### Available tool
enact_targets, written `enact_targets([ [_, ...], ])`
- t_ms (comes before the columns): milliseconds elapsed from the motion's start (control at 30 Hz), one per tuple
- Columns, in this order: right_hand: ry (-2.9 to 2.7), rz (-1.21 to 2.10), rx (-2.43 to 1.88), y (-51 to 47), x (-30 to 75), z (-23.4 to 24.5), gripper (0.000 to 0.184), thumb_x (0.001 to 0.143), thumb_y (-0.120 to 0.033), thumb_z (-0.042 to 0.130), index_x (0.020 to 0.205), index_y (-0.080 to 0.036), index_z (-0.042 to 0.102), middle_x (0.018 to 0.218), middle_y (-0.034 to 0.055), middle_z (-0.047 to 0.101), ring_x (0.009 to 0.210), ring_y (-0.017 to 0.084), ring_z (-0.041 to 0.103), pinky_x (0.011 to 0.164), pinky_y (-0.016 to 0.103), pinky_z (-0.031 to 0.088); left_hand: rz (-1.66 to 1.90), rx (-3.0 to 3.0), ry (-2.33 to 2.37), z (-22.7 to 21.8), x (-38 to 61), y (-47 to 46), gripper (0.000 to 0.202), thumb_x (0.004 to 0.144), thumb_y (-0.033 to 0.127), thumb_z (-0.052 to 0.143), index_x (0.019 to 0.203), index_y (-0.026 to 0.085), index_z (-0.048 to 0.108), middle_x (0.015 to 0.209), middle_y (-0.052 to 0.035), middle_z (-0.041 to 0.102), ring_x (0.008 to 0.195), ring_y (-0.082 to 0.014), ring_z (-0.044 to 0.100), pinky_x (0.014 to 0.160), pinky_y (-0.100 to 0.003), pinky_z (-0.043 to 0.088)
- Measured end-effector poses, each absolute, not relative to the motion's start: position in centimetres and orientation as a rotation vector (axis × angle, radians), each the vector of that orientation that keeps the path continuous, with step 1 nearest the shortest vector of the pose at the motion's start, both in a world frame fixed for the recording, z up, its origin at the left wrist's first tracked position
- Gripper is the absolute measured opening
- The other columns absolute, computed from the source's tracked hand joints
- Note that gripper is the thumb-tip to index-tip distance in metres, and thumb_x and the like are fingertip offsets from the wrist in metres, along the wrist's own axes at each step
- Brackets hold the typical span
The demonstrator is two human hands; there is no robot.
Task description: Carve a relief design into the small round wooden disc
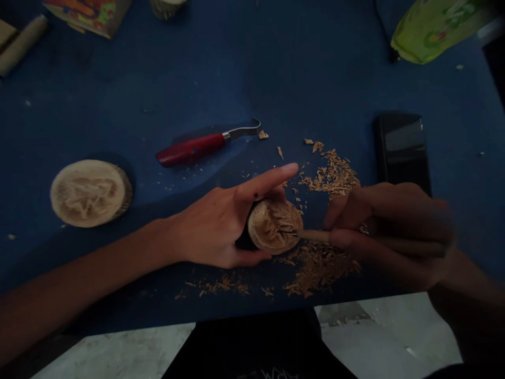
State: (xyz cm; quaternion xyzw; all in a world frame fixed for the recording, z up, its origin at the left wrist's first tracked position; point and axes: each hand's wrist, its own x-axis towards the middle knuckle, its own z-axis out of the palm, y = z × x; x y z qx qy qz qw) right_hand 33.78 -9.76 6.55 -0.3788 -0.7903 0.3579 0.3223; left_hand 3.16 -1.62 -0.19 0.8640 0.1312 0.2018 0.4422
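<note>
A small round wood slice [272, 229] with a carved relief on its face sits near the table's front edge. My left hand [221, 223] grips its left side, the thumb below and the fingers around the top, with the index finger stretched out past it. In my right hand [390, 231] is a wood carving gouge [315, 236], its handle wrapped by the fingers. The gouge's thin metal tip touches the carved face of the slice. Pale wood shavings [323, 268] lie around the slice and under my right hand.
A red-handled hook knife [193, 149] lies beyond my left hand. Farther left is a larger carved wood slice [89, 193]. A black phone-like object [402, 150] lies right, below a yellow-green package [434, 31]. A cylindrical wooden piece [23, 45] is at the far left on the blue table [221, 63].
</note>
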Motion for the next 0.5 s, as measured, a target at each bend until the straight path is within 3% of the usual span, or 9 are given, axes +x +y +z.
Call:
enact_targets([
  [167, -2.071, 0.881, -0.992, -9.57, 33.66, 7.06, 0.033, 0.119, -0.013, 0.075, 0.095, -0.025, 0.057, 0.078, -0.007, 0.07, 0.064, 0.009, 0.072, 0.058, 0.023, 0.057, 0.519, 2.14, 0.326, -0.46, 3.18, -1.63, 0.125, 0.106, 0.035, 0.084, 0.199, 0.045, 0.002, 0.166, -0.0122, 0.079, 0.141, -0.0374, 0.089, 0.111, -0.057, 0.083],
  [300, -2.071, 0.866, -1.018, -9.53, 33.31, 7.01, 0.033, 0.118, -0.011, 0.076, 0.094, -0.025, 0.057, 0.077, -0.0062, 0.071, 0.06, 0.008, 0.068, 0.053, 0.022, 0.051, 0.469, 2.116, 0.367, -0.53, 3.13, -1.66, 0.122, 0.107, 0.038, 0.082, 0.2, 0.043, 0.005, 0.168, -0.0113, 0.079, 0.142, -0.0367, 0.089, 0.115, -0.057, 0.082],
  [433, -2.022, 0.877, -0.992, -9.54, 33.13, 6.53, 0.036, 0.117, -0.008, 0.073, 0.091, -0.024, 0.055, 0.069, -0.0101, 0.059, 0.057, 0.007, 0.063, 0.061, 0.024, 0.056, 0.441, 2.106, 0.363, -0.52, 3.08, -1.59, 0.119, 0.108, 0.042, 0.083, 0.201, 0.039, 0.009, 0.17, -0.0122, 0.078, 0.144, -0.037, 0.088, 0.117, -0.054, 0.081],
  [500, -2.039, 0.886, -0.996, -9.53, 33.2, 6.56, 0.036, 0.118, -0.007, 0.073, 0.092, -0.024, 0.055, 0.07, -0.0104, 0.06, 0.058, 0.005, 0.063, 0.062, 0.021, 0.056, 0.464, 2.1, 0.357, -0.56, 3.09, -1.58, 0.12, 0.107, 0.039, 0.084, 0.2, 0.041, 0.009, 0.17, -0.011, 0.078, 0.143, -0.0369, 0.089, 0.116, -0.054, 0.081],
])
